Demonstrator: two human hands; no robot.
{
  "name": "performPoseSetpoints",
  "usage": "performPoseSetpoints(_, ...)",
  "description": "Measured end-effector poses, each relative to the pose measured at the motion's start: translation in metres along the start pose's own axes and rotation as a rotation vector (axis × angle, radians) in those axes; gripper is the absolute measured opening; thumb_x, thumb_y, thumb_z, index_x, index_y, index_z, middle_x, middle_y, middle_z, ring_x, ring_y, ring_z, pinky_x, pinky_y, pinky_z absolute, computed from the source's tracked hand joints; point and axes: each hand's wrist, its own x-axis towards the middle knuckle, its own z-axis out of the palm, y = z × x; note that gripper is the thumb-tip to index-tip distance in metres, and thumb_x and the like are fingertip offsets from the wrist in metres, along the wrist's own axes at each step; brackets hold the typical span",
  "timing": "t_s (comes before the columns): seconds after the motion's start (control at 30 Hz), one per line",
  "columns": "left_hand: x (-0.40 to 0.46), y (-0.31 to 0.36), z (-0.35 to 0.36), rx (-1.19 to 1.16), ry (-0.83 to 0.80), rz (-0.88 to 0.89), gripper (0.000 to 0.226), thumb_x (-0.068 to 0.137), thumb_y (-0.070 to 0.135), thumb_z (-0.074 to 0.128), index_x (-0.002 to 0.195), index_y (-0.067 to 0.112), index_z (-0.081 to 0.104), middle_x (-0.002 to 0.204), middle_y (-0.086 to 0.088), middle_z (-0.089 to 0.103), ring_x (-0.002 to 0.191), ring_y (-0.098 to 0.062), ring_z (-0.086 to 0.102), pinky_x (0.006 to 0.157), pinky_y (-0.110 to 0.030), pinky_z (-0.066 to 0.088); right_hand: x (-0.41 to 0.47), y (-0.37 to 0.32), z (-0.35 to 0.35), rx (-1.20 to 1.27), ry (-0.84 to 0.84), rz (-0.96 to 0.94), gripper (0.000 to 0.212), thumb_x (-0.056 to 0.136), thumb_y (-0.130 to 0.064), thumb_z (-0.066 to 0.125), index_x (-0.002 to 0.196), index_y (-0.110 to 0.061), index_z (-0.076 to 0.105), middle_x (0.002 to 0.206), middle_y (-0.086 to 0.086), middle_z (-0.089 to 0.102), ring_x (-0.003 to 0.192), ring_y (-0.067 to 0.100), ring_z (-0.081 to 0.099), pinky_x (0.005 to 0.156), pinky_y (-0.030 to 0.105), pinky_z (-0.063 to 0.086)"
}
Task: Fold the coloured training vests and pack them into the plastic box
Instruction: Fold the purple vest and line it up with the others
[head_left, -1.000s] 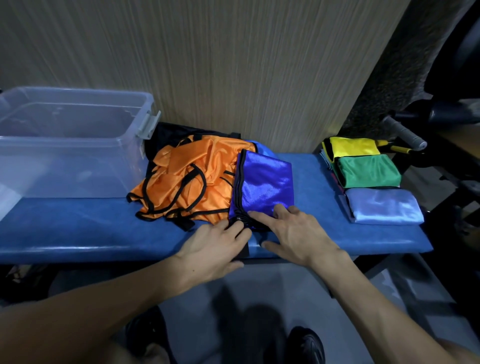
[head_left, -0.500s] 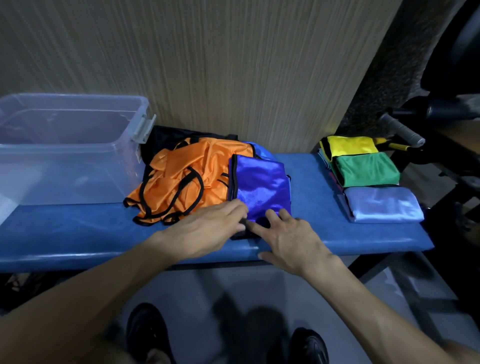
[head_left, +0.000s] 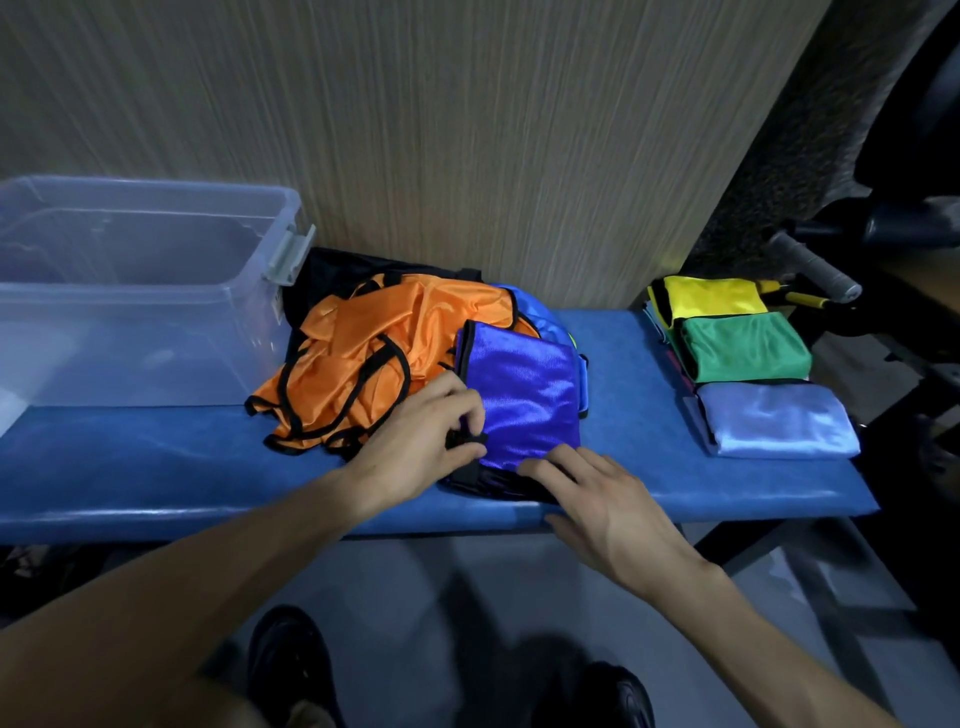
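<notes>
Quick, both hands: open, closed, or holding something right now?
Left hand: closed, pinching the black trim of the purple vest.
Right hand: open, fingers pressing flat on the vest's near edge.

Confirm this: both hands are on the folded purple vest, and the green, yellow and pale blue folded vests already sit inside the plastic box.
Not right. In the head view the green vest, yellow vest and pale blue vest lie on the blue bench at its right end, not in the plastic box. Both hands, left hand and right hand, are on the purple vest.
</notes>
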Motion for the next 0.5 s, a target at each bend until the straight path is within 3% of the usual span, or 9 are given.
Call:
performPoseSetpoints(0.1, -0.004, -0.008, 0.005, 0.014, 0.028, 0.019, 0.015, 0.090, 0.035, 0.075, 0.082, 0.023, 0.069, 0.098, 0.016, 0.052, 0.088, -0.003, 0.055, 0.075, -0.012, 0.042, -0.005, 0.008, 0.005, 0.073, -0.006, -0.002, 0.062, 0.075, -0.015, 0.077, 0.130, -0.027, 0.050, 0.115, -0.007, 0.053, 0.099, 0.020, 0.057, 0.084, 0.031, 0.050)
performPoseSetpoints(0.17, -0.007, -0.012, 0.005, 0.037, 0.014, 0.051, 0.027, 0.095, 0.045, 0.064, 0.085, 0.023, 0.073, 0.099, 0.017, 0.054, 0.095, -0.004, 0.054, 0.082, -0.017, 0.043, -0.005, 0.013, 0.005, 0.140, -0.001, 0.016, 0.057, 0.080, -0.013, 0.073, 0.130, -0.028, 0.050, 0.117, -0.008, 0.053, 0.103, 0.019, 0.057, 0.089, 0.026, 0.045)
performPoseSetpoints(0.3, -0.014, -0.023, -0.014, 0.005, -0.249, 0.071, 0.050, 0.087, 0.067, 0.064, 0.121, 0.030, 0.064, 0.128, 0.024, 0.043, 0.128, 0.000, 0.041, 0.103, -0.015, 0.036, -0.006, 0.016, 0.004, 0.289, 0.071, 0.071, 0.049, 0.086, -0.005, 0.067, 0.127, -0.028, 0.053, 0.115, -0.010, 0.057, 0.100, 0.017, 0.059, 0.085, 0.015, 0.038)
performPoseSetpoints(0.37, -0.018, -0.029, -0.018, 0.051, -0.349, 0.105, 0.061, 0.084, 0.065, 0.069, 0.134, 0.034, 0.052, 0.139, 0.026, 0.033, 0.137, 0.002, 0.032, 0.108, -0.011, 0.030, -0.005, 0.016, 0.004, 0.346, 0.122, 0.110, 0.046, 0.088, -0.007, 0.068, 0.126, -0.029, 0.054, 0.115, -0.012, 0.058, 0.100, 0.016, 0.062, 0.083, 0.022, 0.046)
performPoseSetpoints(0.5, -0.023, -0.033, -0.008, 0.014, -0.223, 0.120, 0.037, 0.099, 0.032, 0.064, 0.134, 0.029, 0.053, 0.139, 0.023, 0.038, 0.137, -0.003, 0.035, 0.112, -0.023, 0.034, -0.006, 0.022, 0.005, 0.417, 0.160, 0.122, 0.038, 0.092, -0.012, 0.070, 0.126, -0.026, 0.058, 0.118, -0.014, 0.058, 0.106, 0.010, 0.061, 0.089, 0.020, 0.048)
